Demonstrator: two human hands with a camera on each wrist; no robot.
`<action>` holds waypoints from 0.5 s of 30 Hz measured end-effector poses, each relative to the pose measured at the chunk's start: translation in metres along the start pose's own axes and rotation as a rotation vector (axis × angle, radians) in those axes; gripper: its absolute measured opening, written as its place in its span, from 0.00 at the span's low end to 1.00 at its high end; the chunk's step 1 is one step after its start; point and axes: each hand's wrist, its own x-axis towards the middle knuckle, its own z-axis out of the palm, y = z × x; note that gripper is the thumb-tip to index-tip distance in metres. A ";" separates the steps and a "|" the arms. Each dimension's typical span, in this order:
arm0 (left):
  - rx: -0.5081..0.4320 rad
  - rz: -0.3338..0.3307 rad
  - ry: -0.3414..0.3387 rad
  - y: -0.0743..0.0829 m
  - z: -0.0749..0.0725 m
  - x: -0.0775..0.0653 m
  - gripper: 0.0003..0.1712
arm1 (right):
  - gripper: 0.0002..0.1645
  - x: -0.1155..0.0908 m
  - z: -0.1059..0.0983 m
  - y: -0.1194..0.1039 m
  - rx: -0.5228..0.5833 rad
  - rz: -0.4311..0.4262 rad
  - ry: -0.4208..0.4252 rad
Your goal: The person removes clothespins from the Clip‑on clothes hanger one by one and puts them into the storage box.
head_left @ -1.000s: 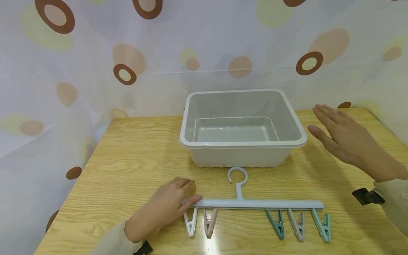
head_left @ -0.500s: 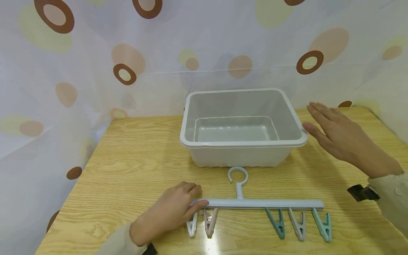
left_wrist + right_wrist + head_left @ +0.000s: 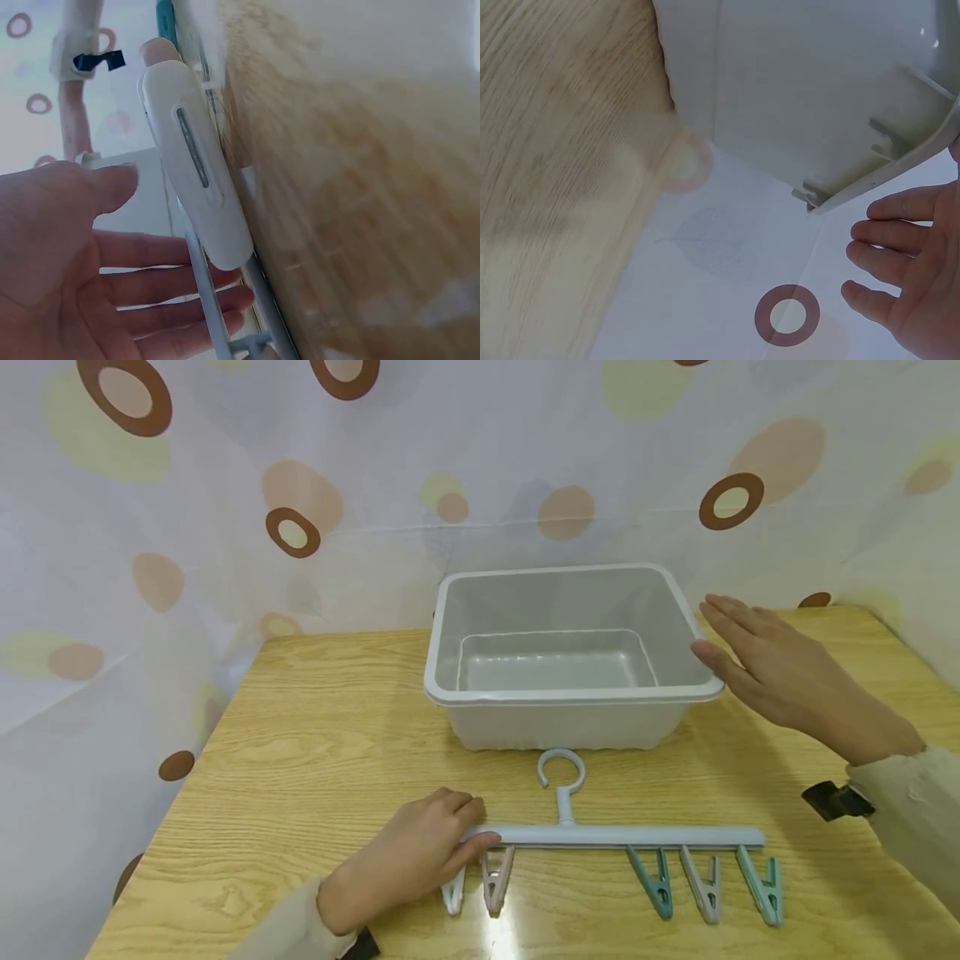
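A pale blue-grey clip hanger lies on the table with its hook pointing away. My left hand is at its left end, thumb lying across the bar and fingers extended, as the left wrist view also shows. Just under that thumb are a white clip, partly hidden in the head view, and a pinkish clip. Farther right hang a dark teal clip, a grey clip and a light teal clip. My right hand, fingers straight, is beside the right rim of a pale grey plastic basin.
The wood-grain table bears the basin behind the hanger, close to the hook. A white curtain with brown and peach ring patterns runs behind the table and down its left side.
My left hand has slid right along the bar, covering more of the white clip. My right hand has moved left to the basin's right rim. Basin and hanger stay in place.
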 end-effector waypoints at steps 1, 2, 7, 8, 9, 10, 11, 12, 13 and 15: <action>-0.001 0.002 -0.010 0.000 0.000 0.001 0.25 | 0.38 0.001 0.000 -0.001 -0.001 -0.002 -0.004; 0.000 0.006 -0.020 0.001 0.001 0.001 0.25 | 0.38 0.002 -0.001 -0.001 -0.003 -0.001 -0.011; -0.003 0.020 -0.050 0.004 0.000 0.004 0.25 | 0.39 0.008 -0.003 -0.003 -0.011 0.015 -0.050; 0.000 0.024 -0.047 0.005 0.000 0.005 0.24 | 0.39 0.010 -0.003 -0.003 -0.015 0.015 -0.058; -0.001 0.028 -0.045 0.005 0.000 0.005 0.24 | 0.39 0.012 -0.004 -0.003 -0.020 0.013 -0.068; 0.002 0.030 -0.044 0.006 0.000 0.006 0.24 | 0.39 0.014 -0.005 -0.003 -0.023 0.012 -0.082; 0.006 0.034 -0.044 0.006 0.000 0.007 0.23 | 0.39 0.015 -0.006 -0.004 -0.027 0.008 -0.095; 0.010 0.038 -0.042 0.007 0.000 0.007 0.22 | 0.39 0.017 -0.007 -0.004 -0.030 0.006 -0.115; 0.018 0.042 -0.041 0.007 0.000 0.008 0.22 | 0.40 0.018 -0.008 -0.004 -0.028 0.008 -0.145; 0.044 0.056 -0.038 0.008 0.001 0.008 0.20 | 0.41 0.021 -0.009 -0.004 -0.014 0.015 -0.211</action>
